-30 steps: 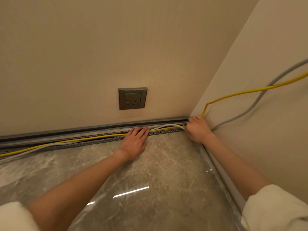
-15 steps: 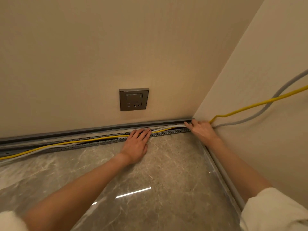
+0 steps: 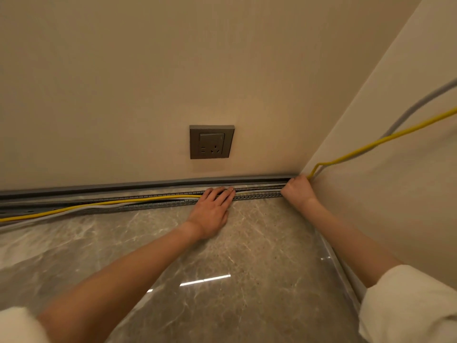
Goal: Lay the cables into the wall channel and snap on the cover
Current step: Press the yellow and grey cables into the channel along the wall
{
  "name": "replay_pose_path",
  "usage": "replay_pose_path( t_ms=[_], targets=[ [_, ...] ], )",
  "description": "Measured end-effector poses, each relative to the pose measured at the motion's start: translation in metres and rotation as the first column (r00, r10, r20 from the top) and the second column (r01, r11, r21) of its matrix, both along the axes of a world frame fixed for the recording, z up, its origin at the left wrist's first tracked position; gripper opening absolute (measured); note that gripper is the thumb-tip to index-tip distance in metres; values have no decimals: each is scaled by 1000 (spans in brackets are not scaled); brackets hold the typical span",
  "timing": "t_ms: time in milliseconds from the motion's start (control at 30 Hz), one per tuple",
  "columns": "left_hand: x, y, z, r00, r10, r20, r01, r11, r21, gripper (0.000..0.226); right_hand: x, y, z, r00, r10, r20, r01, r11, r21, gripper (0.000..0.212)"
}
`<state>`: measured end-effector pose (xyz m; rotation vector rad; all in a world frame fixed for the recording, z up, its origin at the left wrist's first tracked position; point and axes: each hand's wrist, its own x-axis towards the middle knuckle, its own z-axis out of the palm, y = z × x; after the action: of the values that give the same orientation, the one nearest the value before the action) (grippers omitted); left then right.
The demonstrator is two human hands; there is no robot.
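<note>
With the left hand [image 3: 211, 211] pressing flat, fingers straight and together, on the yellow cable [image 3: 118, 203] in the wall channel [image 3: 259, 192] mid-frame, the right hand [image 3: 296, 190], curled round it at the corner, should feed slack gently

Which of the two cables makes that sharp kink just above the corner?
The yellow cable. It bends sharply above the right hand at the corner, while the thicker grey cable behind it sweeps down the side wall in a smooth curve.

Both forearms are bare, and white sleeves, the left sleeve [image 3: 17, 325] and right sleeve [image 3: 408, 305], are pushed up near the elbows.
</note>
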<state>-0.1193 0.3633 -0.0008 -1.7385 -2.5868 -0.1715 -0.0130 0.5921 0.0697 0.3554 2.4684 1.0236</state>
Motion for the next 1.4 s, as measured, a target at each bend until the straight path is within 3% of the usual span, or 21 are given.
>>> replay_pose_path(
  t_ms=[333,433,500,600,667,767,1033,1167,1233,1400],
  targets=[
    [0,1,-2,999,13,-32,-13,1000,-11,57,16,-22,-32,979,-181,-89,195,962,188,44],
    [-1,1,-2,1000,11,-24,-11,1000,-13,57,28,-24,-45,919,-264,-293,265,964,-37,49],
    [1,1,-2,1000,14,-17,-15,1000,-12,57,34,-25,-51,870,-290,-400,215,951,-222,53],
    [2,1,-1,1000,17,-13,-17,1000,-20,57,42,-25,-58,836,-260,-483,119,945,-303,70],
    [2,1,0,1000,16,-16,-16,1000,-23,57,44,-24,-62,802,-272,-532,109,942,-316,64],
    [3,1,1,1000,16,-22,-16,1000,-27,57,42,-24,-62,762,-335,-554,132,918,-373,51],
    [3,0,2,1000,17,-14,-17,999,-32,57,32,-25,-49,806,-413,-425,193,861,-470,69],
    [5,1,6,1000,16,-12,-16,999,-52,57,37,-41,-51,745,-487,-455,207,818,-537,60],
    [4,2,10,1000,9,-21,-10,997,-74,57,38,-53,-55,704,-532,-471,189,780,-597,61],
    [-4,-2,19,998,-49,-50,43,992,-115,60,38,-81,-60,719,-472,-510,48,766,-641,68]
  ],
)
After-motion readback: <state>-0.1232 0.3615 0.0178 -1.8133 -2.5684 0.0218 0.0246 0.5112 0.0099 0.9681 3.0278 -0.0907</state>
